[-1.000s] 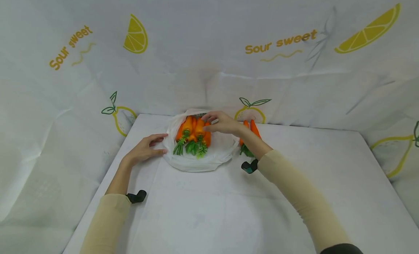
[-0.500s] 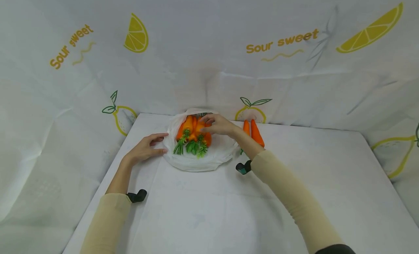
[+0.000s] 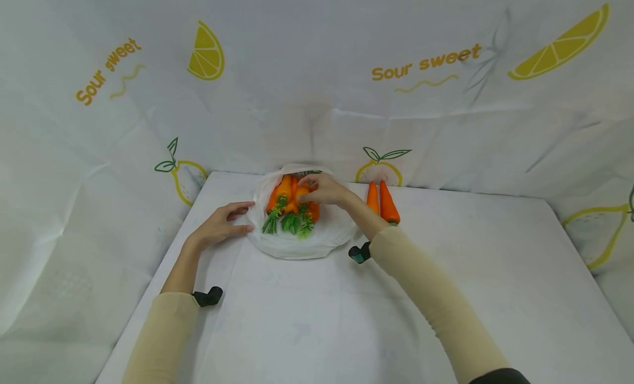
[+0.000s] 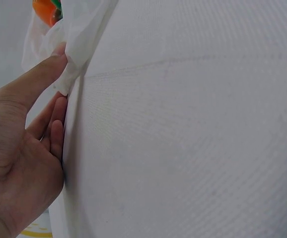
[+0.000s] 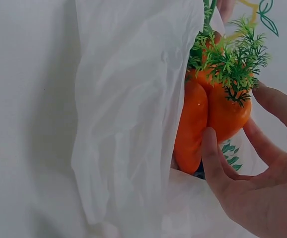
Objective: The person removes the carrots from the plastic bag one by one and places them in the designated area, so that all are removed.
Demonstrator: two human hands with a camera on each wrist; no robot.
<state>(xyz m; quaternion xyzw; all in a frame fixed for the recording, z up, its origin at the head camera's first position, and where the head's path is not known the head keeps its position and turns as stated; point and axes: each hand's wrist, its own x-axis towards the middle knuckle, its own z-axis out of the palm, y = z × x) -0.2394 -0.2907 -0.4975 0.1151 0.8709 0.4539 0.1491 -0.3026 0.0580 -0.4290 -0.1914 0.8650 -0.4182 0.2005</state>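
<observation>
A white plastic bag (image 3: 297,250) lies on the table, its mouth spread toward me. Several orange carrots with green tops, including a nearer one (image 3: 284,187), are bunched inside it. My right hand (image 3: 328,190) reaches into the bag from the right. In the right wrist view its thumb and fingers close around one carrot (image 5: 230,115) with feathery leaves. At the bag's left edge rests my left hand (image 3: 218,224), fingers and thumb spread apart and relaxed. In the left wrist view its thumb touches the plastic, and its other fingertips are partly hidden behind the bag.
Two more carrots, a slim one (image 3: 372,197) and a thicker one (image 3: 389,207), lie right of the bag, partly behind my right forearm. The white table (image 3: 307,318) backs onto a white sheet (image 3: 307,125) printed with lemons and words.
My right hand has shifted slightly left over the carrots in the bag, uncovering more of the two carrots on the right. The left hand and the bag have stayed in place.
</observation>
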